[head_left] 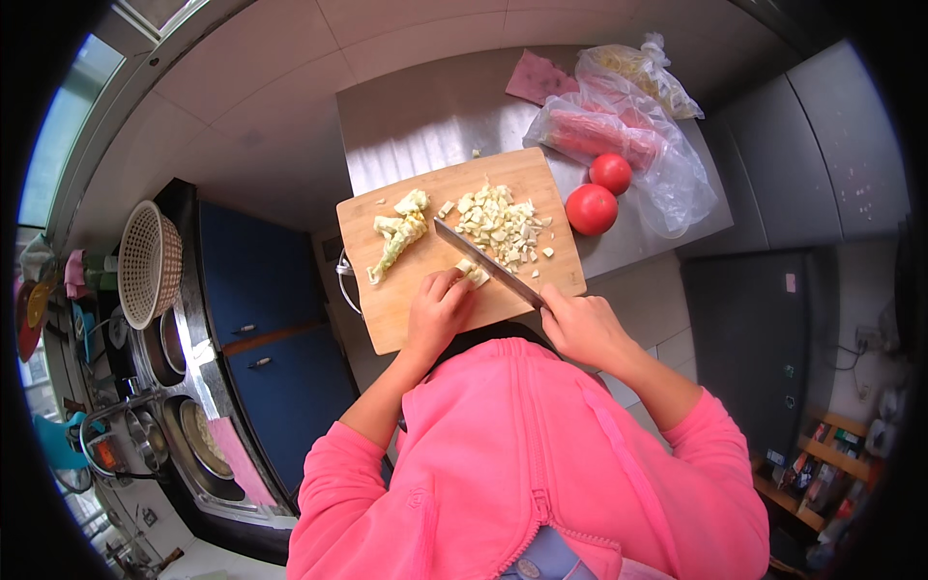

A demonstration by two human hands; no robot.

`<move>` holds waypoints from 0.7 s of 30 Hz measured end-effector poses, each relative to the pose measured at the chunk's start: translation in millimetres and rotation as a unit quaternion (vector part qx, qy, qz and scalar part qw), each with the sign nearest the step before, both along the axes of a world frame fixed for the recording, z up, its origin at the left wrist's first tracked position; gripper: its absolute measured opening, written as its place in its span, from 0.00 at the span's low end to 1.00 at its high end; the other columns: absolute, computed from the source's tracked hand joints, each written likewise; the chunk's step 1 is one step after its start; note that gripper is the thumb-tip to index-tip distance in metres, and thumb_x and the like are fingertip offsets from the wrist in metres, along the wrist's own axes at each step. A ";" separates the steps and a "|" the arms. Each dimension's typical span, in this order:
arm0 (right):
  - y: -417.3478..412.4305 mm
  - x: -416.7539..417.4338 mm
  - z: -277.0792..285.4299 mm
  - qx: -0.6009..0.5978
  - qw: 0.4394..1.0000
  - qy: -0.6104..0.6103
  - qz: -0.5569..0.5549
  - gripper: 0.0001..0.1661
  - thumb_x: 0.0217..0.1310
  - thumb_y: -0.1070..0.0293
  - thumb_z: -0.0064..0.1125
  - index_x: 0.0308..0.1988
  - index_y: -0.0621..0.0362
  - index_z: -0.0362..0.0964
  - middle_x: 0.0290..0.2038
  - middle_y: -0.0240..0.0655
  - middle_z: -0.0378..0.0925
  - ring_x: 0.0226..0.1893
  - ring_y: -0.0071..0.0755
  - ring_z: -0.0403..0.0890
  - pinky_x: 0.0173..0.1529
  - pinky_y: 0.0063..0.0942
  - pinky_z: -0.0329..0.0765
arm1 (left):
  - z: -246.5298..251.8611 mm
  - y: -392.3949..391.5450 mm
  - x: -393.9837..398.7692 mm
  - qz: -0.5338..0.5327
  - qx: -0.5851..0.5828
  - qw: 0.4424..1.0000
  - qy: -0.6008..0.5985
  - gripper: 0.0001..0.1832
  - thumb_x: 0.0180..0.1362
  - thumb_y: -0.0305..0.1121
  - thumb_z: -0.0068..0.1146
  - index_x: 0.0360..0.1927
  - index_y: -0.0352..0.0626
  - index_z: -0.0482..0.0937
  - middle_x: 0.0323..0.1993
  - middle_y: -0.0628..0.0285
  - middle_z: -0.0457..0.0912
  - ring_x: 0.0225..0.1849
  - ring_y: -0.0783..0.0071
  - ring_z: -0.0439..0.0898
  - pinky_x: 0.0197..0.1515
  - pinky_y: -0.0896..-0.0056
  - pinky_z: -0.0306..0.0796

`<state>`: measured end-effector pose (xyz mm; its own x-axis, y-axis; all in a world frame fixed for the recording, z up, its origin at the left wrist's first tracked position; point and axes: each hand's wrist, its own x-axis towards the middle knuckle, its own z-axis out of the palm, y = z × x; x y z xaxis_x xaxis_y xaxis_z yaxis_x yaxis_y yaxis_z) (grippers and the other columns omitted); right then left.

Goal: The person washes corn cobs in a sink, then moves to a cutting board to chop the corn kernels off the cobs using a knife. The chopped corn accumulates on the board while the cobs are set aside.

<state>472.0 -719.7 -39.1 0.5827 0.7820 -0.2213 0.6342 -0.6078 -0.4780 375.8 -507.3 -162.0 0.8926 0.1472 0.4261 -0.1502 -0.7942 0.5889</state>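
Note:
My right hand [586,323] grips the handle of a kitchen knife [487,262], its blade slanting up and left across a wooden cutting board [395,319]. Beside the blade, the fingertips of my left hand [440,310] press on a small piece of pale green vegetable [473,272], perhaps cabbage. A heap of diced vegetable [500,221] lies on the blade's far right side. To the left rests a larger uncut chunk [399,233] with a leafy, ragged end. The fingers partly cover the piece under my left hand.
Two tomatoes [592,209] sit on the steel table [428,130] right of the board. Behind them lie plastic bags [616,134] and a pink cloth [540,76]. At left, a plastic colander [150,264] stands on the counter near a sink [199,449].

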 end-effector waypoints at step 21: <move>12.3 -11.2 -35.1 -0.026 0.999 -0.019 0.019 0.08 0.59 0.70 0.51 0.36 0.61 0.62 0.21 0.48 0.77 0.22 0.55 0.79 0.26 0.47 0.74 | 3.5 11.9 0.2 -0.055 0.043 0.997 0.025 0.16 0.46 0.23 0.54 0.42 0.39 0.79 0.43 0.58 0.79 0.43 0.59 0.77 0.44 0.63 0.75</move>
<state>460.7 -707.4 -74.3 0.5617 0.7915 -0.2409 0.6740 -0.6066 -0.4216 375.9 -495.4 -158.5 0.9214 0.0123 0.3885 -0.2114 -0.8230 0.5273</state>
